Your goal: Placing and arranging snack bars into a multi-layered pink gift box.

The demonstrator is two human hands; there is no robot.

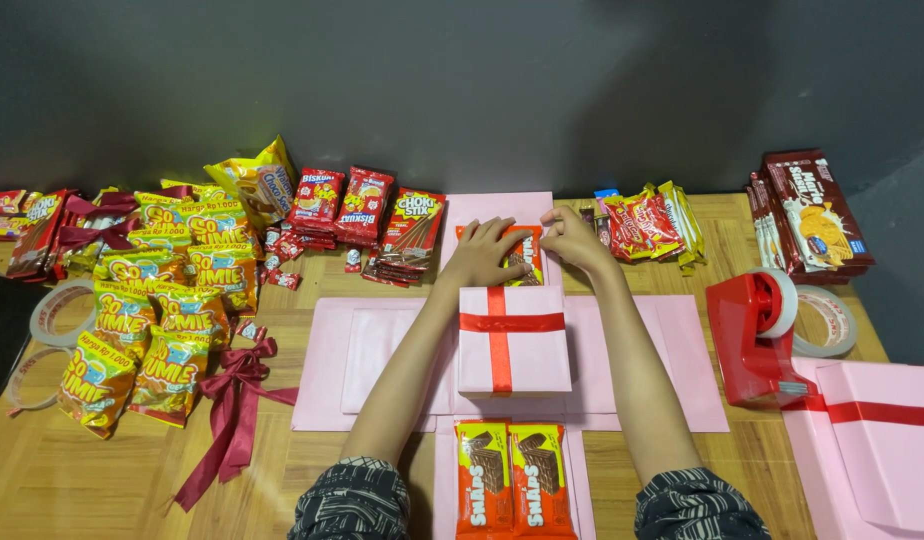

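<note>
The orange snack packet (pixel 527 255) under my fingers is a flat rectangular wrapper showing a brown wafer; it lies on the far flap of the unfolded pink box (pixel 672 350), just behind the small pink lidded box (pixel 512 345) tied crosswise with red ribbon. Most of the packet is covered by my hands.

On the near flap two more orange wafer packets (pixel 512 478) lie side by side. To the left on the wooden counter (pixel 92 480) sit rows of yellow-orange crisp bags (pixel 157 300), red biscuit packs (pixel 340 205) standing in a line by the wall, a red stick-snack pack (pixel 414 225), small red sweets (pixel 280 262) and a dark red ribbon bow (pixel 237 385). To the right are red and yellow packs (pixel 650 222), a stack of brown biscuit boxes (pixel 814 212), a red tape dispenser (pixel 757 335) and another pink box lid (pixel 877 440) with a red ribbon.

My left hand (pixel 482 252) lies flat, fingers spread, pressing on the left part of the packet. My right hand (pixel 572 238) is curled, fingertips pinching the packet's upper right edge. The two hands are close together, nearly touching.
</note>
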